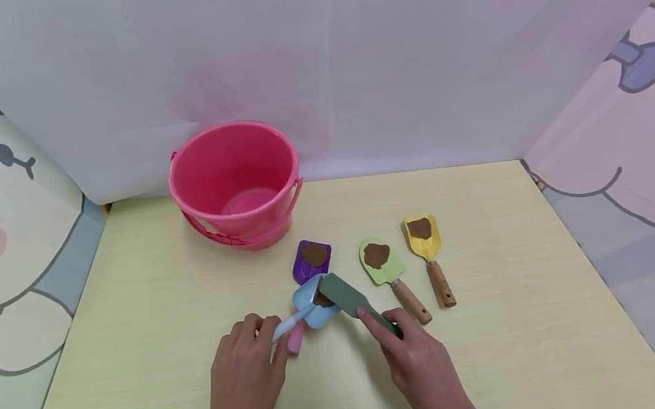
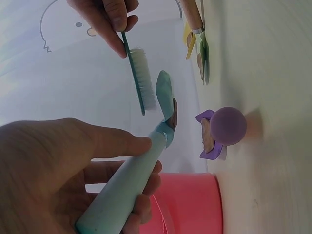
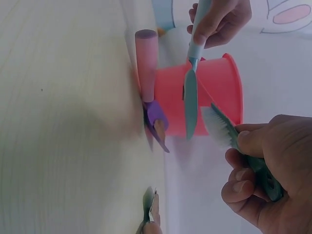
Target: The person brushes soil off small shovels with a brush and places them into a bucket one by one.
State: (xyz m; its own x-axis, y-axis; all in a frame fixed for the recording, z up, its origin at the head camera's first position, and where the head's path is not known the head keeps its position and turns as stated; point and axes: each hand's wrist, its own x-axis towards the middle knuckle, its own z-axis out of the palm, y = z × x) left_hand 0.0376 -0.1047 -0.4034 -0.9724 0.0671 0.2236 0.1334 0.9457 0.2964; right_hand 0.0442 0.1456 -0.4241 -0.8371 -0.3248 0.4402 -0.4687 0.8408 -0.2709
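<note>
My left hand [image 1: 249, 366] grips the pale handle of a light blue toy shovel [image 1: 308, 316], held above the table. A brown patch [image 1: 322, 298] shows in its scoop. In my right hand [image 1: 419, 359] is a dark green brush [image 1: 347, 295], its head over the scoop's right side. White bristles [image 3: 216, 127] face the shovel in the right wrist view; contact with the brown patch cannot be made out. Under the blue shovel lies a purple shovel [image 1: 303, 270] with a pink handle [image 1: 295, 340], partly hidden, with a brown patch in its scoop.
A pink bucket [image 1: 238, 228] with its handle down stands at the back left. Right of the hands lie a green shovel [image 1: 394, 270] and a yellow shovel [image 1: 433, 245], both with wooden handles and brown patches. White cloth [image 1: 409, 74] hangs behind the table [image 1: 519, 317].
</note>
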